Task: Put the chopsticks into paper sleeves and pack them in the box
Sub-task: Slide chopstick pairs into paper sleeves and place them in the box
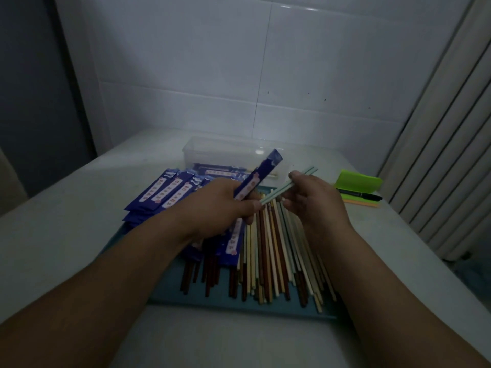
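My left hand (220, 203) grips a blue paper sleeve (261, 173) that slants up to the right. My right hand (313, 197) pinches a pair of pale green chopsticks (289, 184), whose lower tips reach the left hand at the sleeve's lower end. Below both hands lies a pile of loose chopsticks (276, 256), brown, cream and green, on a teal tray (186, 296). More blue sleeves (164, 192) are fanned out at the tray's left. A clear plastic box (212, 150) behind them holds a sleeved pair.
A green case (358, 179), a black pen (361, 195) and an orange strip lie at the right on the white table (66, 208). A ribbed radiator (446, 144) stands at the far right. A tiled wall is behind the box.
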### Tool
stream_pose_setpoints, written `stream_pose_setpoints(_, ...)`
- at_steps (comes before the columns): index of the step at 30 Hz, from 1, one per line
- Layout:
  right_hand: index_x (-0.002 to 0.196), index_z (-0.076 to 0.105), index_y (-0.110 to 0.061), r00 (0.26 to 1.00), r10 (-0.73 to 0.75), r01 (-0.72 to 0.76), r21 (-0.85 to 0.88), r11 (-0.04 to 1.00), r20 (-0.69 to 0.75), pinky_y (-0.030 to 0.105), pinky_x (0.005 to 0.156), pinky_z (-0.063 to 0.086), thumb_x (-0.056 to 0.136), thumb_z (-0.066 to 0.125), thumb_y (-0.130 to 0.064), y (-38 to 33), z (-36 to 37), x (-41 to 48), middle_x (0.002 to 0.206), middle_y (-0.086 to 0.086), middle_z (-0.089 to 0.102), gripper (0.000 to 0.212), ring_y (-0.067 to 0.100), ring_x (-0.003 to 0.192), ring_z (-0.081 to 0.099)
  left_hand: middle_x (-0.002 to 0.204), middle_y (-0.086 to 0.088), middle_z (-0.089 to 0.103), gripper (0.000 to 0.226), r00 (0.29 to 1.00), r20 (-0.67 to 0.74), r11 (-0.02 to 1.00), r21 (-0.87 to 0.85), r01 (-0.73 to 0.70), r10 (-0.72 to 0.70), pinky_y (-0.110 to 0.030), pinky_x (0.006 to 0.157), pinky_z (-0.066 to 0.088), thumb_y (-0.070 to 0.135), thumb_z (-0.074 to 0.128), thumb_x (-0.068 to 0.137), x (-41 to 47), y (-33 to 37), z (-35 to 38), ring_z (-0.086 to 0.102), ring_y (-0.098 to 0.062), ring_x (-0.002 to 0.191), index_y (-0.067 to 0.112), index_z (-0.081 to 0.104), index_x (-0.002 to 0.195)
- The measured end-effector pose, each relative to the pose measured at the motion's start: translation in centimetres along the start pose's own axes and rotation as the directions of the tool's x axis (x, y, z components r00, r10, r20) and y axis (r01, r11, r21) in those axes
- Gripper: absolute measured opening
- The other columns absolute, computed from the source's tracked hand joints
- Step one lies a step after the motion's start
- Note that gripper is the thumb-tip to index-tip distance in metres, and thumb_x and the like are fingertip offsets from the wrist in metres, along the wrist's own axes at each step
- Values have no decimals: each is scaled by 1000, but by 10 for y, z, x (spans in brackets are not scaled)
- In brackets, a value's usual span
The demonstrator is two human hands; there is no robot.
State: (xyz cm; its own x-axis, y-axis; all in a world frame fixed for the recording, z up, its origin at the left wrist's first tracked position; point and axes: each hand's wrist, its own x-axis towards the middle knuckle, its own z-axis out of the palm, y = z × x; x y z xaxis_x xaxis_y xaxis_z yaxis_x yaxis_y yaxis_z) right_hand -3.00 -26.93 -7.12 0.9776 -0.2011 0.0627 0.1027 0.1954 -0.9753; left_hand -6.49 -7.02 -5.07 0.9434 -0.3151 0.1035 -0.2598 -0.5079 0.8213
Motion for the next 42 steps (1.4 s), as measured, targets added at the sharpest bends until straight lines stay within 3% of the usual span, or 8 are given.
stream_pose_setpoints(5, 94, 57, -14, 969, 127, -136, 32, 990, 212, 21, 39, 36, 103, 56, -24, -3, -3, -2, 62, -2, 53, 14, 12, 49, 47, 77, -1, 68, 24, 994, 86, 994, -88, 71, -64, -33, 71, 50, 37, 61, 102, 1, -4, -8, 58, -15, 66, 17, 71, 93)
stream_pose_setpoints(11, 89, 54, -14, 970, 54, -45, -45, 998, 238, 25, 43, 36, 104, 49, -22, -4, 0, -8, 64, 2, 56, 18, 16, 51, 48, 76, 0, 63, 32, 983, 177, 970, -226, 90, -50, -30, 63, 44, 43, 49, 106, -1, -2, -8, 50, -10, 58, 14, 64, 107)
stream_pose_setpoints(16, 90, 53, -15, 995, -42, 50, -76, 996, 93, 29, 47, 35, 102, 46, -24, -5, -4, -4, 61, 1, 53, 17, 17, 51, 46, 83, 8, 62, 45, 999, 14, 998, 56, -41, 41, -24, 67, 43, 61, 22, 105, -2, -1, -9, 54, 4, 64, 41, 60, 115)
stream_pose_setpoints(19, 89, 53, -14, 994, -68, 78, -135, 988, 84, 29, 48, 35, 101, 46, -23, -3, -4, -4, 60, 1, 54, 17, 19, 51, 47, 108, 14, 63, 38, 996, 14, 981, 173, -89, 88, -25, 78, 45, 61, 25, 104, -1, -7, -8, 56, 8, 90, 43, 56, 118)
stream_pose_setpoints(23, 86, 54, -14, 981, -115, 141, -171, 975, 156, 27, 47, 35, 103, 47, -21, -3, 3, -10, 61, 5, 54, 20, 20, 49, 48, 109, 12, 64, 24, 990, 13, 942, 306, -138, 140, -36, 82, 52, 58, 38, 103, 4, -13, -3, 61, -3, 94, 46, 53, 118)
stream_pose_setpoints(33, 82, 52, -13, 942, -260, 310, -254, 916, 213, 25, 46, 38, 107, 49, -24, -4, 6, -18, 53, 2, 53, 27, 17, 47, 49, 130, 16, 59, 37, 968, -20, 921, 313, -232, 250, -31, 91, 52, 52, 50, 102, 3, -15, 4, 58, 2, 110, 45, 44, 138)
stream_pose_setpoints(39, 86, 55, -17, 960, -280, 272, -146, 951, -32, 26, 46, 37, 104, 53, -23, -12, -6, -4, 63, 1, 57, 19, 17, 50, 52, 130, 11, 61, 36, 962, -95, 896, 397, -198, 255, -15, 80, 41, 49, 54, 101, 6, -20, 2, 53, 1, 107, 37, 51, 135)
stream_pose_setpoints(42, 86, 53, -17, 948, -276, 274, -30, 961, -159, 26, 48, 36, 103, 53, -23, -21, -15, 0, 63, 0, 58, 18, 15, 51, 53, 128, 8, 63, 32, 957, -134, 883, 435, -175, 256, -29, 87, 46, 45, 55, 102, 8, -23, 1, 57, -6, 110, 32, 54, 131)
